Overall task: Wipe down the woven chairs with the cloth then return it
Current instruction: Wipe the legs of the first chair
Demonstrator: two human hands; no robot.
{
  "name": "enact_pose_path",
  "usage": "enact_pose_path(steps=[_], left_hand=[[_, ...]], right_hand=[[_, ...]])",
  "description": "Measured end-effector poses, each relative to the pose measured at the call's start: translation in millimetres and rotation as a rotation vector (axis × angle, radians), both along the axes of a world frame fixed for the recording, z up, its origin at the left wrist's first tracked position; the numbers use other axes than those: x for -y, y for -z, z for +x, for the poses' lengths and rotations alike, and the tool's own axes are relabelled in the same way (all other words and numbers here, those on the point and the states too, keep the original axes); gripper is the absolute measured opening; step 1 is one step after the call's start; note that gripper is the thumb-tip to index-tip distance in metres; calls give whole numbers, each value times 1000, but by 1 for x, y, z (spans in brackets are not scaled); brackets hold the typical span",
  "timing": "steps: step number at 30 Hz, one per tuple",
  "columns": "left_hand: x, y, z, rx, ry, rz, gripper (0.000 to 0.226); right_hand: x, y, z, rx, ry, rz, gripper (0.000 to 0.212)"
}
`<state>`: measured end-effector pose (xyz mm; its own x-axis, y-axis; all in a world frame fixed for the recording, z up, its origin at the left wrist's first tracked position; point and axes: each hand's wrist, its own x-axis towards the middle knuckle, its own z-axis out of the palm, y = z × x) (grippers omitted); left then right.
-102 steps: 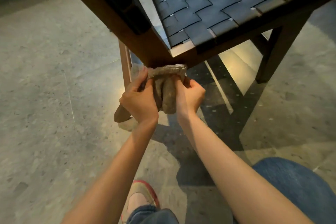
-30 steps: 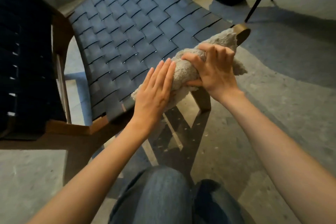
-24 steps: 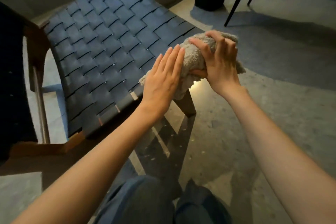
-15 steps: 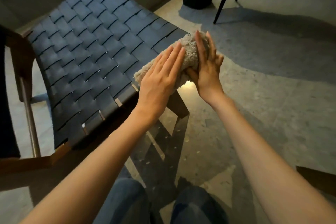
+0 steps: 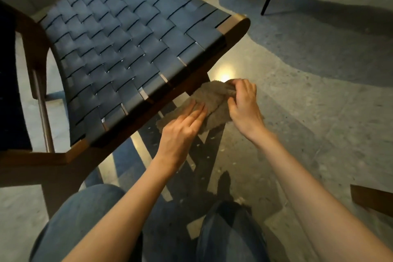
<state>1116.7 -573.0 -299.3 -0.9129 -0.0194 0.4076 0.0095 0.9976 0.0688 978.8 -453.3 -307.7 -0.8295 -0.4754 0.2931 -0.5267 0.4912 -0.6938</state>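
Fuzzy terry cloth (image 5: 209,100) — matt woven straps on a smooth wooden chair (image 5: 127,34) — polished speckled stone floor (image 5: 308,102).

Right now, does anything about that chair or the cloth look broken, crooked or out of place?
Nothing stands out. The woven seat has even straps, none visibly broken. The cloth is bunched below the seat's front edge, left hand flat on it, right hand gripping it. A bright patch on the floor looks like reflected light.
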Motion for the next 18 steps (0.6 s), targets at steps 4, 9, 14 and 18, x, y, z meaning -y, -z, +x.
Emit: enact_pose_path(steps=[4, 9, 14, 18], left_hand=[[0, 23, -5, -39, -128, 179, 32], [11, 48, -19, -182, -240, 342, 30], [-22, 50, -37, -362, -466, 813, 31], [-30, 37, -56, -371, -549, 1328, 42]], right_hand=[[20, -2, 1, 75, 218, -339, 23], [50, -5, -4, 226, 289, -518, 25], [49, 4, -9, 430, 133, -571, 28], [45, 8, -4, 541, 3, -575, 37]])
